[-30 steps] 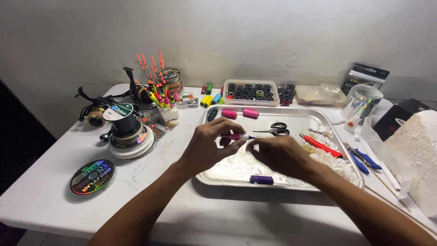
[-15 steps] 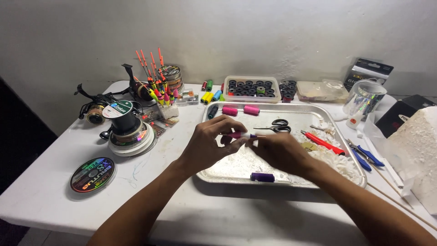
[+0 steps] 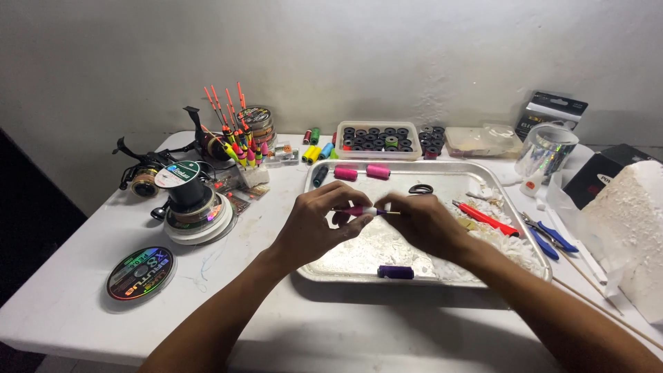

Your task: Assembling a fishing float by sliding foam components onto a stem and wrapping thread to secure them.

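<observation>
Centrally, white table [image 3: 83, 304] against a plain grey-white wall [image 3: 345, 48]. Metal tray [image 3: 483, 276] at middle, holding pink spools [image 3: 362, 171], scissors [image 3: 420, 188], red-handled knife [image 3: 485, 217], purple spool [image 3: 396, 272] at its near rim. Left hand [image 3: 319, 224] and right hand [image 3: 420, 222] close together above the tray, both pinching a small pink-and-white float [image 3: 364, 211]. Left side: line spools [image 3: 141, 273], fishing reels [image 3: 141, 176], upright floats [image 3: 231, 131]. Right side: white foam block [image 3: 632, 228], blue pliers [image 3: 549, 235].

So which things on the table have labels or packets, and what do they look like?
Line spool: flat, round, rainbow-shiny label, front left.
Stacked spools: round, teal-and-white label on top, left of tray.
Hanging packet: black with white, by the back wall, right.
Black box: far right.
</observation>
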